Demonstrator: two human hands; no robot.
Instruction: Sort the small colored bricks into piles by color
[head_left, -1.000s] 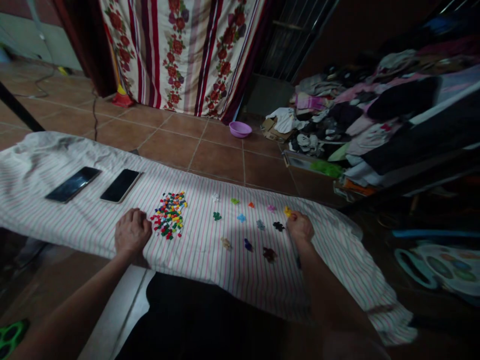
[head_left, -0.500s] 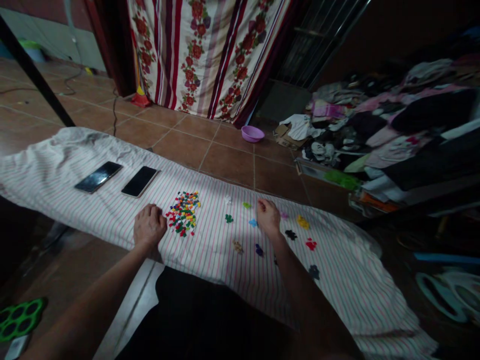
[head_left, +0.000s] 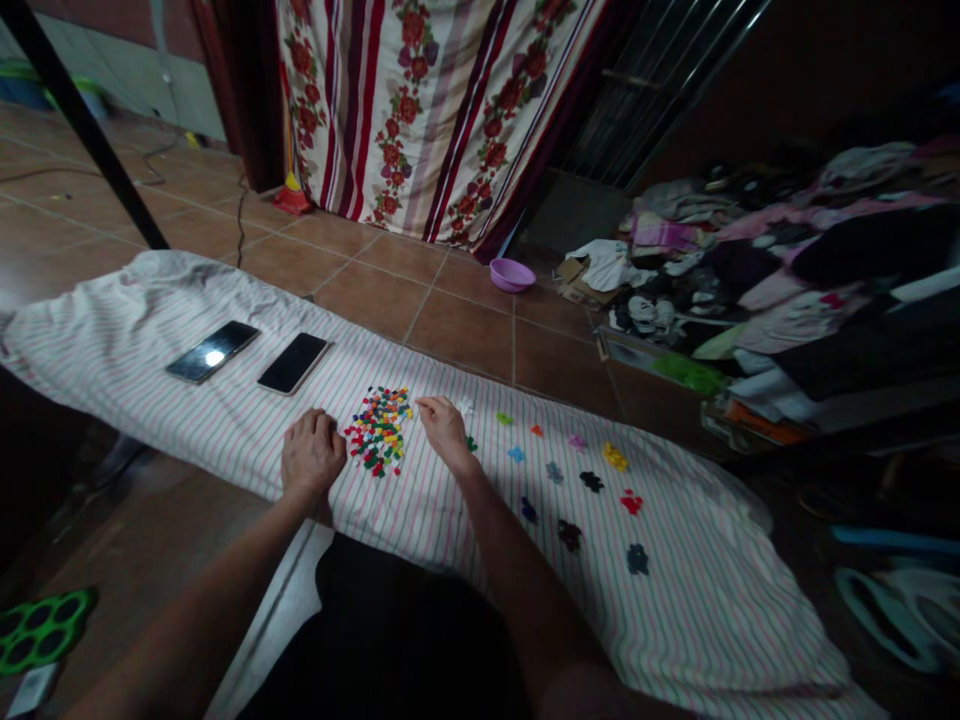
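A mixed pile of small coloured pieces lies on the striped cloth. Just left of it my left hand rests on the cloth, fingers curled together; whether anything is under them is hidden. My right hand is at the pile's right side, thumb and fingertips pinched, and what they hold, if anything, is too small to see. Single-colour groups lie to the right, among them yellow pieces, red pieces, black pieces and light blue pieces. Green pieces are partly covered by my right hand.
Two phones, one with a glare spot and one dark, lie left of the pile. Beyond the cloth, a purple basin stands on the tiled floor. Heaped clothes are at the right.
My right hand has moved left from the single-colour groups to the mixed pile's right side, uncovering orange and grey pieces. My left hand stays beside the pile. The view has shifted slightly.
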